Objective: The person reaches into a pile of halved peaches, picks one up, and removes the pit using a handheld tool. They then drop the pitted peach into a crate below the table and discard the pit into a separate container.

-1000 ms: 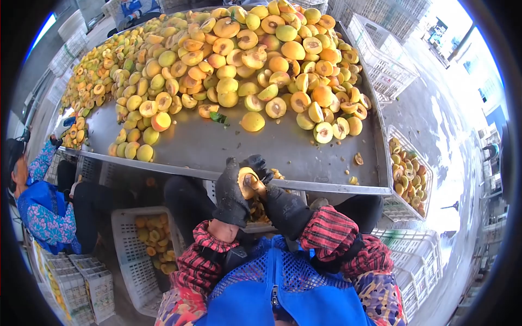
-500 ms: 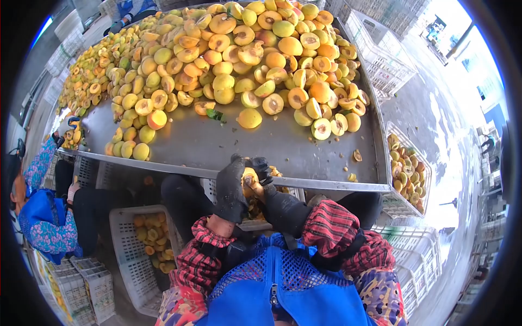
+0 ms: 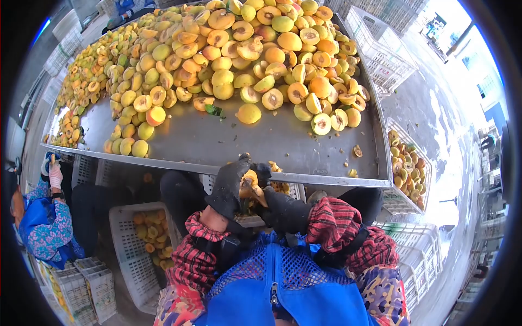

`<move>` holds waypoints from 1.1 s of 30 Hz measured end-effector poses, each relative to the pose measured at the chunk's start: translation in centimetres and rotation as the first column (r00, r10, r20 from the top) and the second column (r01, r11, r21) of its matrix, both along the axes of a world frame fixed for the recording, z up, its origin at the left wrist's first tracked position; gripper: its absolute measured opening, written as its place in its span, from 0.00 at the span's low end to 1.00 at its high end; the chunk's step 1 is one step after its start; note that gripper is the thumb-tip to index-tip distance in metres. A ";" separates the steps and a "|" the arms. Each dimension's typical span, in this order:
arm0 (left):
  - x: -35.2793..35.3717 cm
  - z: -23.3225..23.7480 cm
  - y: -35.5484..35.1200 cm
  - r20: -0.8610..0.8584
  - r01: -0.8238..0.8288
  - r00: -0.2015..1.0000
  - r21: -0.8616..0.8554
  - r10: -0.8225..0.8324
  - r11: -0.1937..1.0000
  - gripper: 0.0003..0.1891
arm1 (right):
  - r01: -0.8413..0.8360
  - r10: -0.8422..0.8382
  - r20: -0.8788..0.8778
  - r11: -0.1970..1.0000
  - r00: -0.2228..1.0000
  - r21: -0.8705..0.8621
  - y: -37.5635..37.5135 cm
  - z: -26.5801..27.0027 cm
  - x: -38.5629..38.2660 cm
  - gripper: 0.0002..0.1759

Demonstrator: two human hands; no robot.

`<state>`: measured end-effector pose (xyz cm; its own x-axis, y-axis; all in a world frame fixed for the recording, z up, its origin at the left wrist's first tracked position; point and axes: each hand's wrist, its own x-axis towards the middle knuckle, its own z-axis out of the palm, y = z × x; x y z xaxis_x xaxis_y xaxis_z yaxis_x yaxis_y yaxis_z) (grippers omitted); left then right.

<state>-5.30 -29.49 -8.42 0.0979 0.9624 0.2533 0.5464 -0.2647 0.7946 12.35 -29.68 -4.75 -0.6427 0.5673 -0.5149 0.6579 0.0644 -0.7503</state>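
Observation:
Both my hands wear dark gloves and meet at the table's front edge, over a crate. My left hand [image 3: 229, 187] is closed round a piece of yellow peach [image 3: 249, 179], its orange flesh showing between the fingers. Against its lower side is my right hand [image 3: 283, 211], fingers closed; a tan-orange shape sticks out at its fingertips, and I cannot tell what it is. Behind them is the metal table [image 3: 217, 142], heaped with halved yellow peaches [image 3: 223, 81]. One peach [image 3: 249, 114] lies apart in front of the heap, near a green leaf [image 3: 214, 110].
A white crate [image 3: 128, 255] of peach halves stands at lower left, another crate [image 3: 402, 204] of them beyond the table's right edge. An upturned-looking crate [image 3: 413, 255] is at lower right. On the left sits a co-worker [image 3: 51, 233] in blue, with gloved hands raised near the table.
My hands have shifted slightly, still together at the peach, and more of the tan-orange shape shows. The co-worker's hands at left have come together near the table's corner.

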 end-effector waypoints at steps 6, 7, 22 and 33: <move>-0.4 -2.9 0.6 0.222 0.013 0.975 0.000 -0.013 1.000 0.12 | 0.102 -0.192 -0.198 0.914 0.961 -0.393 -0.3 -2.6 0.4 0.16; -0.2 -1.8 0.5 0.155 -0.005 0.988 0.047 -0.002 0.999 0.13 | 0.145 -0.243 -0.164 0.879 0.956 -0.455 -0.3 1.9 -0.2 0.16; -1.9 -3.0 -0.1 -0.057 0.137 0.990 0.185 -0.129 0.973 0.19 | 0.034 -0.103 -0.133 0.898 0.986 -0.440 -0.1 -2.2 -0.1 0.15; -0.4 -1.0 -1.4 0.466 0.132 0.883 -0.157 -0.044 0.979 0.16 | 0.153 -0.238 -0.143 0.883 0.961 -0.444 -0.8 -0.2 0.4 0.14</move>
